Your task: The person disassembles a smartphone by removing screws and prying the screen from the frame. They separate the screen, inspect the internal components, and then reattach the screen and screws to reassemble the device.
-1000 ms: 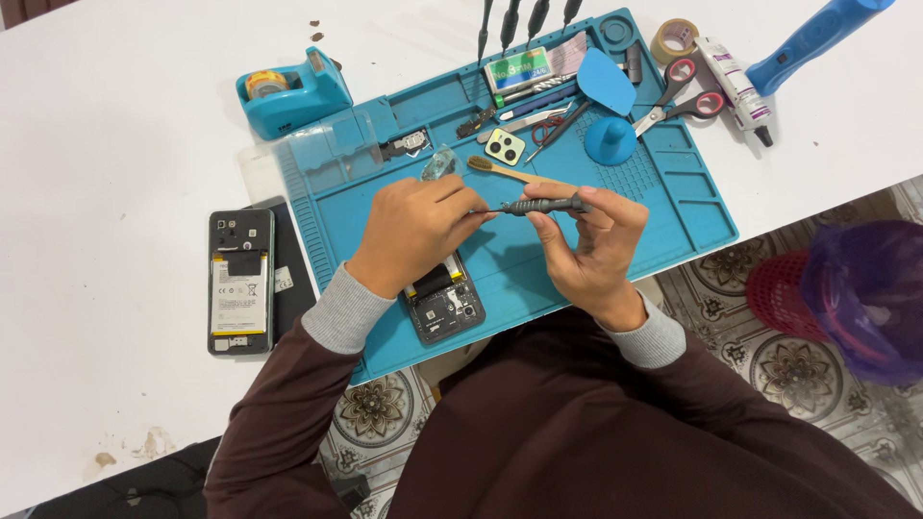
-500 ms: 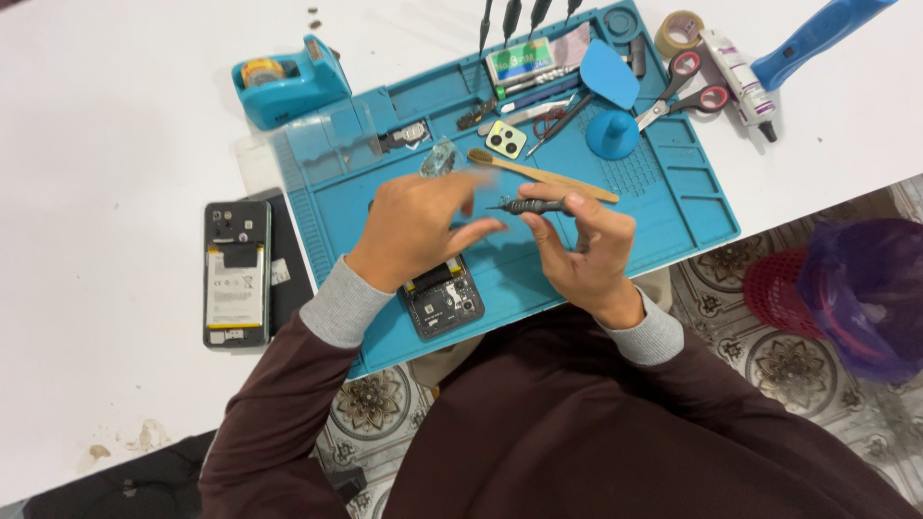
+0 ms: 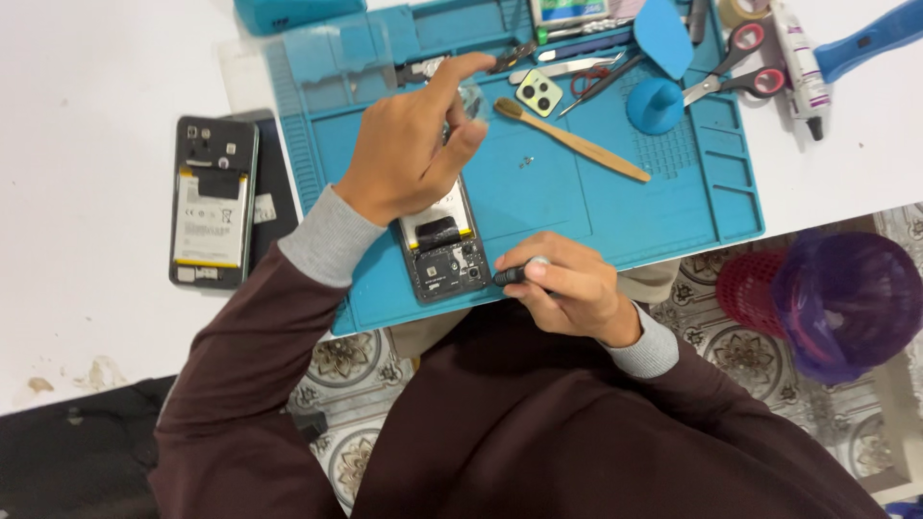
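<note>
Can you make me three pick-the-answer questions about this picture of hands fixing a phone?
1. Where does the wooden stick lie?
A. on the blue work mat
B. on the floor
C. in a hand

2. What colour are the handles of the scissors?
A. green
B. red
C. yellow

3. What is the right hand doing?
A. lying flat and empty
B. holding the scissors
C. gripping a dark screwdriver

Answers: 1 A, the stick rests on the mat beyond the opened phone. 2 B, both handle loops are red. 3 C, its fingers wrap the dark tool, while the left hand reaches toward the mat's far trays.
</note>
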{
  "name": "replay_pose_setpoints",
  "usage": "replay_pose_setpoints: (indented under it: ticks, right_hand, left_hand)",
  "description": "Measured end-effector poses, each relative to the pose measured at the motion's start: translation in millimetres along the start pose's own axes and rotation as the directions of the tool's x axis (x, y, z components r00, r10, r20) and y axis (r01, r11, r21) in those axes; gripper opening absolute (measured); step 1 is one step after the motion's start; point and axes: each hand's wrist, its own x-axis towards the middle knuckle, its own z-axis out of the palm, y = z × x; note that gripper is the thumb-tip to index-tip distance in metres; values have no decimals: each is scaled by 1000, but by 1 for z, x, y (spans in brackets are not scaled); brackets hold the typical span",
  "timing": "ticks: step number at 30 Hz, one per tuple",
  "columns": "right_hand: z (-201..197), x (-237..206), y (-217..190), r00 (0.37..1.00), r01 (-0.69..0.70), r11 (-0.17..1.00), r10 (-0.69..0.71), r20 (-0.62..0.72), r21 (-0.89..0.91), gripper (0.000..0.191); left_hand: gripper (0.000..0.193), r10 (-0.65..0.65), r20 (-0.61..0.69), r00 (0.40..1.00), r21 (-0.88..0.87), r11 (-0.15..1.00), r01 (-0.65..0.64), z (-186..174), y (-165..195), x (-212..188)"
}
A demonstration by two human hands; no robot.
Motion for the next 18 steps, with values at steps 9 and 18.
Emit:
replay_pose_setpoints:
  ticks: [9,18]
  right_hand:
    - [6,-2,1,1000,-20,999,20,12,-33,63]
    - [-3,9,-2,979,-16,997,1,202,73,72]
  left_hand:
    - [60,-10,-2,1000,55,998,10,7,-6,-2]
    - [56,-9,34,999,71,997,7,6,-6,0]
